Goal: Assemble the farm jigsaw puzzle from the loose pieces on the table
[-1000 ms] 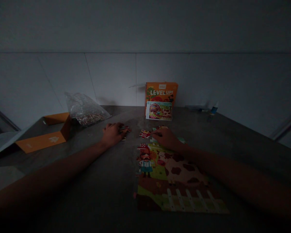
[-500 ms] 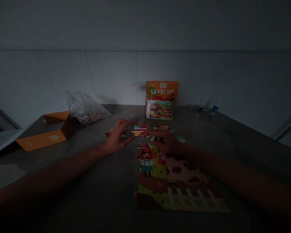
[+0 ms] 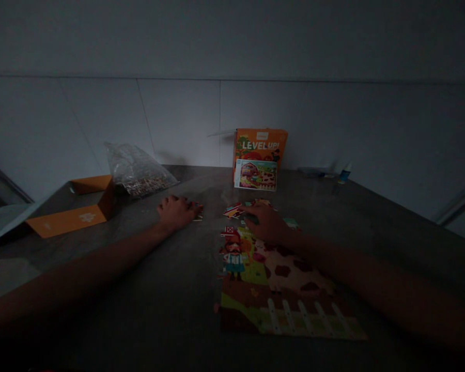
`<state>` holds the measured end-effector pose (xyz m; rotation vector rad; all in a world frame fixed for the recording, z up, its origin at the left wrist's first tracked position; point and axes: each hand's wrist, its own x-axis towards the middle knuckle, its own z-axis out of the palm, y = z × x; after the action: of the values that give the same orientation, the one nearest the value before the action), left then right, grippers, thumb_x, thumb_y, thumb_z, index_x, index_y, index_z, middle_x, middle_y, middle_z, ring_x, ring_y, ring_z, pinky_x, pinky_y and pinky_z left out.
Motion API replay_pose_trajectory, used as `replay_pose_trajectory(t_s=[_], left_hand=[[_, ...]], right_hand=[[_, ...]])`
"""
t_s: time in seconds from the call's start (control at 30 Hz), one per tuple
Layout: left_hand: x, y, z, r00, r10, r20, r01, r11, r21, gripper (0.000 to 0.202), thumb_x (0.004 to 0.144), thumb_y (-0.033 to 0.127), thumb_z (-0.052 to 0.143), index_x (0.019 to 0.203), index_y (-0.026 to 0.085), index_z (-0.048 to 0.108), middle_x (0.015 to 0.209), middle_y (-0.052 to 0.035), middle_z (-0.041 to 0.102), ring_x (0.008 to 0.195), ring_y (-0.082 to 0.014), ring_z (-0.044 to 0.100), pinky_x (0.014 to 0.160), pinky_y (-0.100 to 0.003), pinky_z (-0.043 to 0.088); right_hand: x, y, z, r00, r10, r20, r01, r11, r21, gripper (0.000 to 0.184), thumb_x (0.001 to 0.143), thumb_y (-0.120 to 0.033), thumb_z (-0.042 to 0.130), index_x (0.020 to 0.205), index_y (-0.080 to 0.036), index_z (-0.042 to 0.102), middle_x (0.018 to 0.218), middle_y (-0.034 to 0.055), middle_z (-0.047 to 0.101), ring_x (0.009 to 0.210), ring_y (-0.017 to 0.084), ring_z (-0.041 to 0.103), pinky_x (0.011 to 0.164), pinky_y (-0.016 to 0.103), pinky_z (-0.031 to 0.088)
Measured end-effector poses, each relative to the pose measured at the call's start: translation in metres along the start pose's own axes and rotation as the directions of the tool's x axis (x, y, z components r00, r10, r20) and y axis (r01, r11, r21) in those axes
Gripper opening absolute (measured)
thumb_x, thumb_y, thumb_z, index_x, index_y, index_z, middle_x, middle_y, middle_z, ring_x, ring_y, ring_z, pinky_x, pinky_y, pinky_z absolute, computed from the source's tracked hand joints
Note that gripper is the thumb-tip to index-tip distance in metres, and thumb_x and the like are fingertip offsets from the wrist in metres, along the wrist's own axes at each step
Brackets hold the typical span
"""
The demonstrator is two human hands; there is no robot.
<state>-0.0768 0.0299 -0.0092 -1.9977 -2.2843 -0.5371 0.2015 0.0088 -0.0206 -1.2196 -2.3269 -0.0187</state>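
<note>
A partly built farm jigsaw with a farmer, a cow and a white fence lies on the dark table. My right hand rests at the jigsaw's top edge, its fingers pinched on a red-and-white puzzle piece just left of them. My left hand lies further left, palm down, with its fingers spread loosely over a few loose pieces on the table. More loose pieces lie just beyond my right hand. The light is very dim.
The orange puzzle box stands against the white wall. At the back left are a clear plastic bag of pieces and an orange box lid. A small blue-capped bottle stands at the back right.
My left hand, which was raised beside a piece near my right hand, has dropped back left onto the loose pieces. The right hand now has the piece low at the jigsaw's top.
</note>
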Motion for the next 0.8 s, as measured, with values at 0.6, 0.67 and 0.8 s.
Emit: replay_pose_trajectory(t_s=[0.6,0.67,0.8], left_hand=[[-0.006,-0.001,-0.001,0.823,0.426,-0.375,-0.521,0.830,-0.200,0.050,0.087,0.036,0.064,0.132,0.018,0.052,0.117,-0.0139,0.063,0.108,-0.0287,0.058,0.094,-0.047,0.049],[-0.016,0.004,-0.003,0.657,0.585,-0.476,-0.732,0.645,-0.218,0.053,0.090,0.033,0.063,0.137,0.018,0.045,0.117,-0.0126,0.061,0.107,-0.0244,0.059,0.093,-0.041,0.051],[-0.034,0.014,-0.007,0.351,0.841,-0.412,-0.936,0.313,-0.160,0.061,0.093,0.032,0.061,0.146,0.019,0.033,0.124,-0.0140,0.058,0.116,-0.0247,0.056,0.096,-0.040,0.051]], right_hand=[[-0.001,0.004,-0.001,0.978,-0.168,-0.122,0.187,0.969,0.164,0.034,0.083,-0.014,0.056,0.114,-0.015,0.069,0.108,0.0132,0.065,0.101,0.025,0.061,0.094,0.043,0.048],[-0.003,-0.001,-0.006,0.949,-0.299,-0.104,0.316,0.918,0.241,0.049,0.083,-0.014,0.055,0.132,-0.016,0.058,0.123,0.0141,0.063,0.115,0.025,0.058,0.100,0.043,0.046],[-0.009,-0.016,-0.016,0.829,-0.560,-0.012,0.533,0.782,0.324,0.068,0.082,-0.018,0.056,0.149,-0.017,0.039,0.146,0.0145,0.049,0.136,0.026,0.044,0.113,0.045,0.036]])
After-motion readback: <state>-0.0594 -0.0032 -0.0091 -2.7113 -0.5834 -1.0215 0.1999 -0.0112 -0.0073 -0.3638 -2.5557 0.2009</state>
